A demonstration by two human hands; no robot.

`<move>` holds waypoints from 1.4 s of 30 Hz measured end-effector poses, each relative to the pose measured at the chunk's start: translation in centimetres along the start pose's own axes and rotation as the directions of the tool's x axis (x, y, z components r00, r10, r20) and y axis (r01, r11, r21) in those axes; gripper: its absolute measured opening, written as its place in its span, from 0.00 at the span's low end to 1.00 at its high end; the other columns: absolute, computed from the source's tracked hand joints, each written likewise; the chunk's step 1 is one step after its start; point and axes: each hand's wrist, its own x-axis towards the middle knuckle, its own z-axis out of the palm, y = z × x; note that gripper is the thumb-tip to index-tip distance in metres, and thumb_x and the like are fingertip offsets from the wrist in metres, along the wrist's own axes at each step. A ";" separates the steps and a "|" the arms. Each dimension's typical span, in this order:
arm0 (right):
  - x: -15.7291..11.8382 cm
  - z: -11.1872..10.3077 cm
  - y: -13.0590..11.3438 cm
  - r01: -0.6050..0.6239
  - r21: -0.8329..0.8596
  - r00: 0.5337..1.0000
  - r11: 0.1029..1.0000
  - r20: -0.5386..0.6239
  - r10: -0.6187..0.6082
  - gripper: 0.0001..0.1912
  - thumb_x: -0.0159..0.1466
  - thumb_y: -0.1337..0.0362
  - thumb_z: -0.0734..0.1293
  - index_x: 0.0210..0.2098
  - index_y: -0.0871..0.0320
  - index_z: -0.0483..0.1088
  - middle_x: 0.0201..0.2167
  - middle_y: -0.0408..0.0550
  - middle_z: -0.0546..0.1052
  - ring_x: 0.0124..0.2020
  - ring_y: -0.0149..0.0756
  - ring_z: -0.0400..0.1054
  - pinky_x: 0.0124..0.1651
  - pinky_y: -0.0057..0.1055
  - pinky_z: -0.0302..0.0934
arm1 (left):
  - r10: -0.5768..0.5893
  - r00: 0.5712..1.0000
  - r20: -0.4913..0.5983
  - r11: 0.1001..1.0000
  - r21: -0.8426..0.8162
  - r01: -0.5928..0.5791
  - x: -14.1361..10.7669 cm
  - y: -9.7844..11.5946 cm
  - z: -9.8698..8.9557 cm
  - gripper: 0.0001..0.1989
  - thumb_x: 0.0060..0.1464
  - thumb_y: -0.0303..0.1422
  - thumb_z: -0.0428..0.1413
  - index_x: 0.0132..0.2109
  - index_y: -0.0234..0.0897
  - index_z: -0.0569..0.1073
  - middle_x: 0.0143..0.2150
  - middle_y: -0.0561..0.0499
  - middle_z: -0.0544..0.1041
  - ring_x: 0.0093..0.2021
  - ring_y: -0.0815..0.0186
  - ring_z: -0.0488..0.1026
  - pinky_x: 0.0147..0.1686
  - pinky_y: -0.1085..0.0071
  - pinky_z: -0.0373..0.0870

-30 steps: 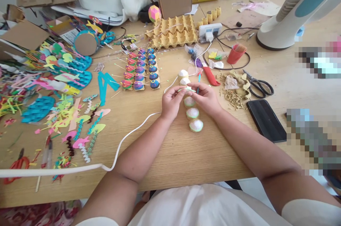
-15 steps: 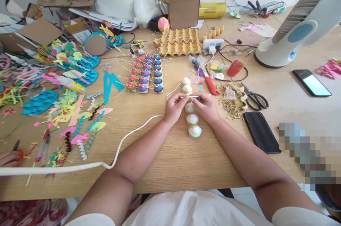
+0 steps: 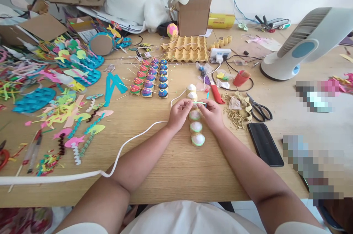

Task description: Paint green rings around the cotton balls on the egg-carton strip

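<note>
My left hand (image 3: 178, 115) and my right hand (image 3: 213, 116) meet near the table's middle, fingertips pinching a thin light green strip (image 3: 199, 103) stretched between them. Below the strip runs a row of egg-carton cups (image 3: 192, 131) topped with white domes. The nearer cups, such as the closest white dome (image 3: 198, 138), have a pale green band around the rim. At the far end, the white-topped cups (image 3: 191, 88) show no green band. My hands partly cover the middle of the row.
Painted egg-carton rows (image 3: 150, 77) with pins stand ahead left. Black scissors (image 3: 260, 108), a dark phone (image 3: 265, 144) and a red knife handle (image 3: 217, 94) lie right. A white cable (image 3: 129, 139) crosses my left forearm. A fan (image 3: 292, 50) stands far right; paper cutouts (image 3: 71, 116) cover the left.
My view has shifted slightly. Both hands keep the green strip pinched over the row, and its tilt has changed a little. Another person's hand at the left edge has gone from view.
</note>
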 end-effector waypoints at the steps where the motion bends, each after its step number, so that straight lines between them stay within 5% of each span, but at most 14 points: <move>1: 0.0 0.0 0.0 0.002 -0.002 1.000 1.000 0.002 -0.002 0.17 0.60 0.46 0.79 0.33 0.53 0.82 0.34 0.47 0.86 0.36 0.38 0.77 0.44 0.38 0.73 | 0.006 1.000 -0.002 1.000 -0.002 -0.006 0.0 0.0 0.0 0.26 0.55 0.60 0.68 0.40 0.39 0.83 0.36 0.49 0.85 0.37 0.65 0.79 0.43 0.68 0.75; 10: 0.1 0.0 0.2 -0.006 0.022 0.998 1.000 0.064 0.004 0.25 0.59 0.37 0.78 0.35 0.53 0.81 0.35 0.47 0.85 0.36 0.38 0.76 0.45 0.37 0.72 | 0.039 0.998 -0.058 0.998 0.052 -0.036 0.1 0.8 0.2 0.30 0.54 0.64 0.66 0.31 0.38 0.80 0.30 0.51 0.81 0.34 0.66 0.76 0.37 0.70 0.73; 23: -0.3 0.1 -0.5 -0.071 0.005 0.992 0.997 0.104 0.070 0.34 0.57 0.28 0.74 0.26 0.54 0.70 0.23 0.40 0.69 0.27 0.31 0.59 0.32 0.32 0.56 | 0.016 0.998 -0.065 0.994 0.107 -0.009 0.0 -0.1 -0.5 0.32 0.58 0.64 0.63 0.26 0.39 0.79 0.27 0.52 0.79 0.31 0.66 0.74 0.37 0.69 0.72; 42: 0.2 -0.3 -0.4 -0.068 0.039 0.995 0.997 0.082 0.064 0.25 0.61 0.37 0.75 0.33 0.53 0.73 0.28 0.40 0.73 0.29 0.32 0.62 0.37 0.33 0.61 | -0.025 0.997 -0.074 0.999 -0.031 0.022 0.2 0.5 0.0 0.24 0.56 0.58 0.68 0.38 0.40 0.84 0.30 0.52 0.78 0.35 0.64 0.76 0.40 0.68 0.75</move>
